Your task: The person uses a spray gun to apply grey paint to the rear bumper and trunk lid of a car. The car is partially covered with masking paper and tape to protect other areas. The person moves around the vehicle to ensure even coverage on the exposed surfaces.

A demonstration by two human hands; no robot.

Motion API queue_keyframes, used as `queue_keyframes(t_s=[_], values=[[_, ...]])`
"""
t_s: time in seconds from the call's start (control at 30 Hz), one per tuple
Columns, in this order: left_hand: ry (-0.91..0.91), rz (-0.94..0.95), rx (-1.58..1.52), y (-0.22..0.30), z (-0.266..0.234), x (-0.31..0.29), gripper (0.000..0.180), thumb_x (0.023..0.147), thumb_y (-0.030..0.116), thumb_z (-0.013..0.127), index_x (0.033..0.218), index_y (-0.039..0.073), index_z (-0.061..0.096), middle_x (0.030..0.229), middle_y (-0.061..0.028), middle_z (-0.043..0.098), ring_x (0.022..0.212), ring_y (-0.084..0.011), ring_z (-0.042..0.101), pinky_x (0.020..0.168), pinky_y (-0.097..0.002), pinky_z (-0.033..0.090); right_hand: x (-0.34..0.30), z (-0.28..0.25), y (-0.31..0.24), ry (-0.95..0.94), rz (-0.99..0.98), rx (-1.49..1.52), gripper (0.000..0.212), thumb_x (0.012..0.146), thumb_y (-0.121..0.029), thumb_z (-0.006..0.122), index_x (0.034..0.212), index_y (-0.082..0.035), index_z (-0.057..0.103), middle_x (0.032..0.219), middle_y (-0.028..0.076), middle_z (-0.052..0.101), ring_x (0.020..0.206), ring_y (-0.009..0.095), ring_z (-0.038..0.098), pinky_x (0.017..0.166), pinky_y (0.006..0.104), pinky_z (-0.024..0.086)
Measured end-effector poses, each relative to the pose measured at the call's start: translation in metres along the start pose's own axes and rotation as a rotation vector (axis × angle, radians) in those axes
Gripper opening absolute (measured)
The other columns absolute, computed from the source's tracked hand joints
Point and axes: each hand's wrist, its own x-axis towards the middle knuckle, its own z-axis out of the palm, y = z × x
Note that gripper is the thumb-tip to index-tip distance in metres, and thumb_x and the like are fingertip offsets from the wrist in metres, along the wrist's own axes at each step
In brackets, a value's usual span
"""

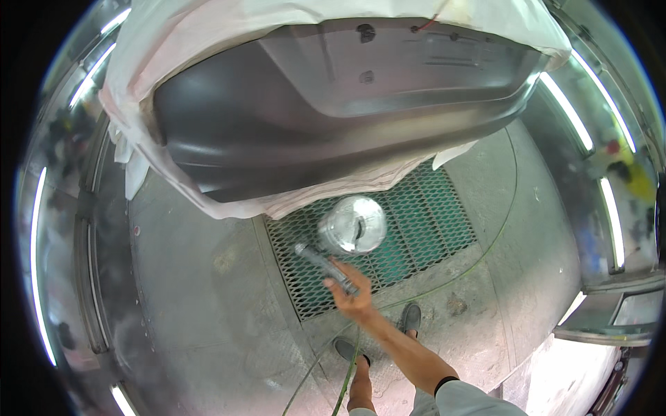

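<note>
My right hand (352, 294) is closed around the grip of a metal spray gun (320, 263). The gun's silver cup (357, 225) has a shiny round lid with a dark slot. It hangs over a green floor grating (430, 222). A green air hose (346, 381) runs down from near the hand. Beyond the gun stands a smooth dark grey car body panel (257, 132), apart from the gun and edged with white masking sheet (187, 35). My left hand is out of view.
My feet in dark shoes (411, 317) stand on the grey floor behind the grating. A thin green hose (510, 208) curves across the floor on the right. Bright tube lights (566, 111) line the walls on both sides.
</note>
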Motion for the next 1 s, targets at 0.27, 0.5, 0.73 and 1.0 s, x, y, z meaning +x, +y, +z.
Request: queue_keyframes(t_s=[0.27,0.5,0.73,1.0], values=[[-0.103,0.059,0.119,-0.022,0.054,0.024,0.052,0.085,0.047,0.068,0.06,0.003,0.053,0.052,-0.0082,0.044,0.05,-0.0192,0.037,0.048,-0.0409,0.032,0.013,-0.083,0.047,0.135,0.013,-0.098,0.04,0.087,-0.013,0.07,0.123,0.001,0.06,0.088,0.014,0.064,0.075,0.015,0.059,0.066,0.0268,0.048],[-0.189,0.05,0.271,0.133,0.069,0.053,0.053,0.088,0.05,0.061,0.071,-0.001,0.058,0.061,-0.0198,0.053,0.056,-0.0328,0.043,0.056,-0.044,0.039,0.049,-0.253,0.094,0.5,0.067,-0.001,0.041,0.092,-0.014,0.065,0.124,0.008,0.055,0.082,0.002,0.061,0.065,0.004,0.049,0.057,0.0188,0.04],[-0.241,0.153,0.296,0.307,0.113,0.065,0.047,0.09,0.045,0.06,0.074,0.0,0.059,0.062,-0.0188,0.054,0.056,-0.0341,0.046,0.056,-0.0439,0.04,0.098,-0.406,0.117,0.644,0.16,-0.075,0.044,0.093,-0.024,0.065,0.124,0.007,0.056,0.075,-0.002,0.059,0.063,0.003,0.049,0.055,0.0193,0.039],[-0.25,0.243,0.298,0.403,0.161,0.077,0.036,0.092,0.032,0.059,0.076,0.0,0.055,0.063,-0.0204,0.054,0.057,-0.0381,0.049,0.055,-0.0451,0.04,0.165,-0.525,0.138,0.884,0.117,-0.212,0.031,0.093,-0.025,0.065,0.104,0.004,0.062,0.077,0.001,0.062,0.068,0.006,0.055,0.058,0.0216,0.043]])
